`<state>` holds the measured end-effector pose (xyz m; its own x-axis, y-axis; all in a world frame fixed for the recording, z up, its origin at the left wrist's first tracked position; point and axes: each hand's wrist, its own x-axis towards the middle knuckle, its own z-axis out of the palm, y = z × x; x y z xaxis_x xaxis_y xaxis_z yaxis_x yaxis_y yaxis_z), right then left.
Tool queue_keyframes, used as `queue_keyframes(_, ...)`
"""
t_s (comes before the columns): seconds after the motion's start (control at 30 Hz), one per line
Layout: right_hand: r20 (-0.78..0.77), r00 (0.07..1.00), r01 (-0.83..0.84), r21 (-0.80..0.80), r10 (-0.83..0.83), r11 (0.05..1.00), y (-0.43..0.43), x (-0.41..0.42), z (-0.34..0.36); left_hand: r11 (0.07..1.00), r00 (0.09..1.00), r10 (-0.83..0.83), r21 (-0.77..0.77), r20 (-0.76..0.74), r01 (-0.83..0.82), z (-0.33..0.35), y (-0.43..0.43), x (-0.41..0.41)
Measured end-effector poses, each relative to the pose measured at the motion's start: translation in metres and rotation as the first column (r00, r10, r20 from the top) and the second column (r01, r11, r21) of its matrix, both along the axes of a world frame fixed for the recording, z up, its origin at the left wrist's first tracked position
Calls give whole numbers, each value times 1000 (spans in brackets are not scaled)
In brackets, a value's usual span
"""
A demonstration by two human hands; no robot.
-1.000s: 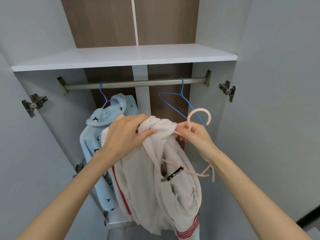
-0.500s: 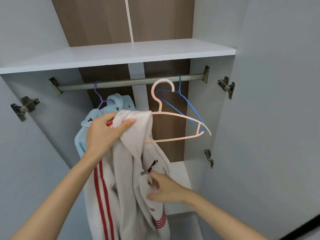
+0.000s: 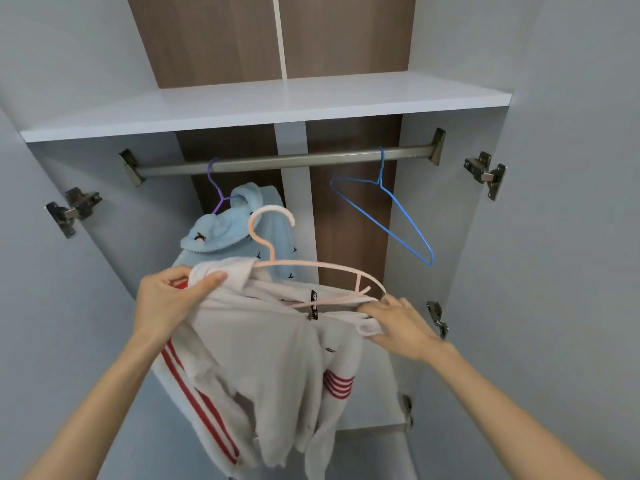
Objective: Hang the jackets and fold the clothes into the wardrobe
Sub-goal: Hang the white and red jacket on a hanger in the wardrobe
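A white fleece jacket [image 3: 263,344] with red stripes hangs in front of the open wardrobe, half on a pink hanger [image 3: 311,268]. My left hand [image 3: 173,299] grips the jacket's left shoulder over the hanger's left arm. My right hand [image 3: 398,323] holds the jacket's right collar edge just under the hanger's right end. The hanger's hook is free, below the metal rail [image 3: 287,161]. A light blue jacket [image 3: 235,237] hangs behind on a purple hanger [image 3: 216,188].
An empty blue wire hanger [image 3: 391,216] hangs at the rail's right end. A white shelf [image 3: 270,105] sits above the rail. Open doors with metal hinges [image 3: 485,173] flank both sides. A lower white shelf [image 3: 374,410] lies behind the jacket.
My right hand rose from the jacket's lower front to its right collar by the hanger's end. The pink hanger dropped lower and the jacket spread wider across it.
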<state>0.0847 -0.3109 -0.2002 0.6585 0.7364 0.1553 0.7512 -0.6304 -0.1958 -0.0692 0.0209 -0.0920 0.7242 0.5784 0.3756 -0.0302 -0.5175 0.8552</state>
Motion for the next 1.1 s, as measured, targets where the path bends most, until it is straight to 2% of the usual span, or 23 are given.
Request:
queue_keyframes(0.17,147,989,7,51,-14,999,-17,13,9,995,993,-50,82,-108,59,-26,14,-1)
queue_keyframes(0.27,178,984,2,77,-16,997,-24,14,12,960,993,2,278,-122,32,-32,14,-4)
queue_keyframes(0.37,227,974,-16,54,3,998,-29,14,16,872,985,70,489,-156,15,-35,17,-7)
queue_keyframes(0.47,268,963,-21,68,2,997,-30,11,19,796,991,65,604,-120,21,-31,17,-6)
queue_keyframes(0.6,291,957,-20,90,-7,996,-31,12,24,587,986,28,801,-165,118,-40,25,2)
queue_keyframes(0.67,261,965,-1,91,-23,996,-31,10,24,529,987,16,839,-160,127,-45,25,5)
queue_keyframes(0.73,235,972,13,81,-32,997,-29,8,23,559,990,17,822,-140,107,-45,22,9)
queue_keyframes(0.87,173,985,-10,98,-7,995,-16,4,28,762,984,65,645,-167,59,-41,11,17)
queue_keyframes(0.97,56,998,-46,205,35,978,1,-3,32,862,982,59,506,-178,40,-39,4,23)
queue_keyframes(1.07,-154,987,8,312,42,950,14,-10,44,923,990,47,386,-134,8,-35,-7,25)
queue_keyframes(1.1,-143,988,-12,307,58,952,17,-12,50,932,991,68,363,-117,-21,-33,-10,26)
